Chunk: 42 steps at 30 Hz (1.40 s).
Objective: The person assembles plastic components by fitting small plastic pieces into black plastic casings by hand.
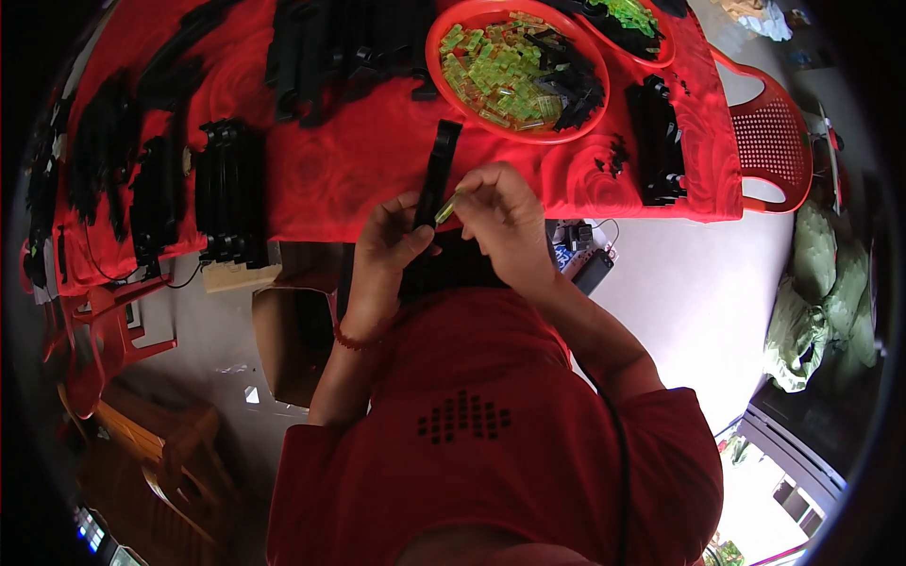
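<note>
Black strip [436, 177] in left hand [392, 241]; right hand [505, 222] pinches one green piece [447, 208].

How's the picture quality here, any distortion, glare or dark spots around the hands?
Head view: strong fisheye bending, the red table edge curves and corners go black. Bright glare on the floor at right. The left hand and right hand are evenly lit and fairly sharp.
</note>
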{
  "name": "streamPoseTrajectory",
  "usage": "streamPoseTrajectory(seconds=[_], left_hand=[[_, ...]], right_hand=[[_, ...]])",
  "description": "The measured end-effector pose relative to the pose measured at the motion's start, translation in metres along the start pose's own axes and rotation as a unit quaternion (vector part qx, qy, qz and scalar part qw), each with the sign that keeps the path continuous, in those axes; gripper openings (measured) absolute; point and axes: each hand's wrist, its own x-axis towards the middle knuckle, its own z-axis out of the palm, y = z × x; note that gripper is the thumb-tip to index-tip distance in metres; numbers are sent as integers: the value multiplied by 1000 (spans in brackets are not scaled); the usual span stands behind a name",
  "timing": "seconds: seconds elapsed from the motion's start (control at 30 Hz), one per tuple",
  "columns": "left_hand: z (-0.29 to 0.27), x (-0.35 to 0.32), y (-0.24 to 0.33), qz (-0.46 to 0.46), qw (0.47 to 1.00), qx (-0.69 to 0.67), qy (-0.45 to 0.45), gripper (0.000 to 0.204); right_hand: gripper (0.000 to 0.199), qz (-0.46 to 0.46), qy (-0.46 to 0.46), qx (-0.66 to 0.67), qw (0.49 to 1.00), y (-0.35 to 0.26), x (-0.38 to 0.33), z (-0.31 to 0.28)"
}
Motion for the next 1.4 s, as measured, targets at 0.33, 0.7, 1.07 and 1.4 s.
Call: streamPoseTrajectory(seconds=[0.33,0.7,1.07,1.4], left_hand=[[-6,-8,-1,-29,999,-15,6,41],[-9,-3,-8,-33,999,-10,31,35],[-2,-7,-10,34,998,29,47,36],[-2,-4,-17,80,994,-72,3,48]], right_hand=[[17,158,156,164,961,9,8,-125],[16,32,279,-242,929,13,19,-133],[17,-28,273,-419,865,25,34,-161],[11,65,63,-227,970,29,9,-59]])
